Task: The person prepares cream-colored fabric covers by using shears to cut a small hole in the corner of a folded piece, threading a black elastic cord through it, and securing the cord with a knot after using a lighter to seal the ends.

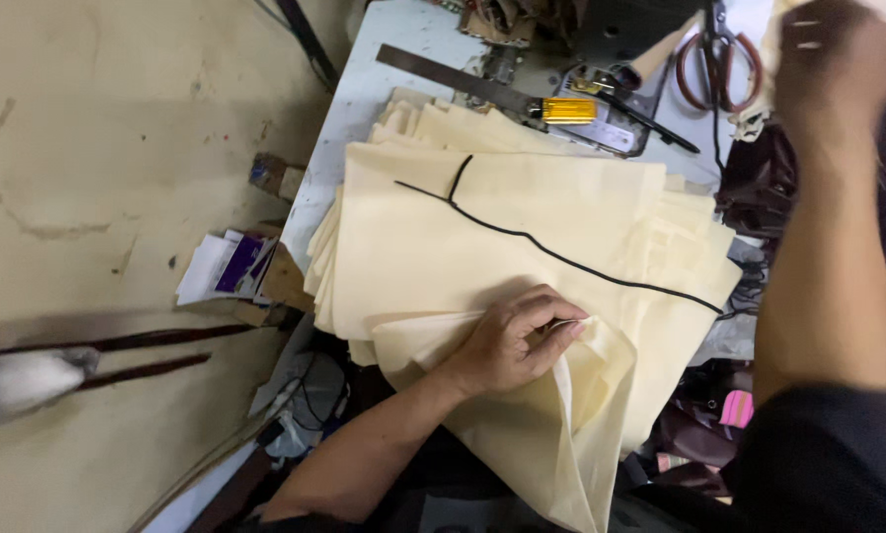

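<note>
A stack of cream fabric pieces [522, 207] lies on a white table [364, 89]. A thin black cord [561, 259] runs across the top piece. My left hand [517, 341] pinches the folded edge of one cream piece at the stack's near side, with the cloth hanging off the table edge. My right hand [838, 64] is raised at the upper right, blurred, and touches pale cloth there; its grip cannot be made out.
A long metal ruler [453, 77], a yellow-handled tool [569, 110], a dark pen [650, 123] and scissors [714, 59] lie at the table's far end. Dark bags [759, 188] sit at the right. Papers [226, 266] rest on a wooden block on the floor at the left.
</note>
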